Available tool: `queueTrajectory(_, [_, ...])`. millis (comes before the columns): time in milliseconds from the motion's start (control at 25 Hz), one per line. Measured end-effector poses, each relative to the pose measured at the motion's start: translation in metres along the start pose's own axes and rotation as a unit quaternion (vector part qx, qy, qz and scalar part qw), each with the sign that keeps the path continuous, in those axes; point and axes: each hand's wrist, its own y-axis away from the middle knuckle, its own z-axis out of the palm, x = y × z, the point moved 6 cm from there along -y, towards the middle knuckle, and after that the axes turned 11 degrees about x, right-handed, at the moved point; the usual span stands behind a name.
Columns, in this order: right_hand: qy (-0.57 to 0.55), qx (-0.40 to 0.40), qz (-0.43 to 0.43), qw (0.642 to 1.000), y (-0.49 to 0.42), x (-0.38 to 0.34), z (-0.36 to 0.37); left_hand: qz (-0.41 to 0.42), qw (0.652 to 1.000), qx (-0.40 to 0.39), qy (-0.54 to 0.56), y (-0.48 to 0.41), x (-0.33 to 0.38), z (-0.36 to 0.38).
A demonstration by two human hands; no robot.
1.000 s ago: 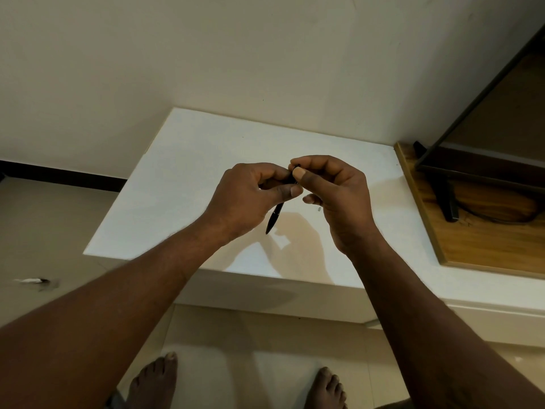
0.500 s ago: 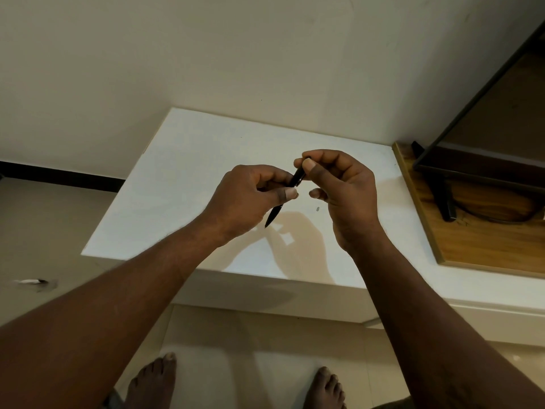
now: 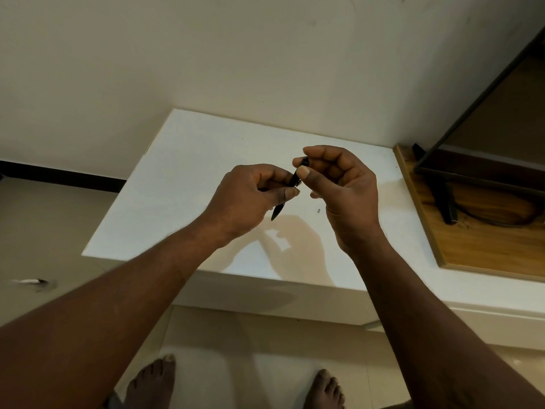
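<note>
At the bottom edge two bare feet (image 3: 153,382) stand on the pale floor (image 3: 221,349), and a small whitish thing (image 3: 29,281) lies on this floor far at the left. Above the feet, both forearms reach forward over the front edge of the white worktop (image 3: 182,172). The left hand (image 3: 244,199) holds a black pen (image 3: 278,210) in the air above the worktop; its fingers (image 3: 290,192) are curled around the middle of the barrel, with the thumb pressed on it, and the pointed tip comes out below the hand and points down toward the person. The right hand (image 3: 345,190) is just beside the left one. Its thumb and first finger pinch the upper end of the pen, and its other fingers are bent loosely toward the palm. The pen is tilted, with its top toward the right hand. A tiny grey piece (image 3: 318,210) lies on the worktop between the hands; it is perhaps a small part, but it is too small to tell. Further right, a wooden board (image 3: 486,240) lies on the worktop, and a dark stand (image 3: 445,199) with a dark frame rests on it. Behind everything there is the plain cream wall (image 3: 206,54).
</note>
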Motion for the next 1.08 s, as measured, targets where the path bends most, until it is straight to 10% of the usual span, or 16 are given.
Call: queueTrajectory(1080, [0.196,0.07,-0.133,0.969,0.0037,-0.0051,-0.0042,-0.014,1.0,0.012,-0.015,-0.0001,-0.0013,0.001])
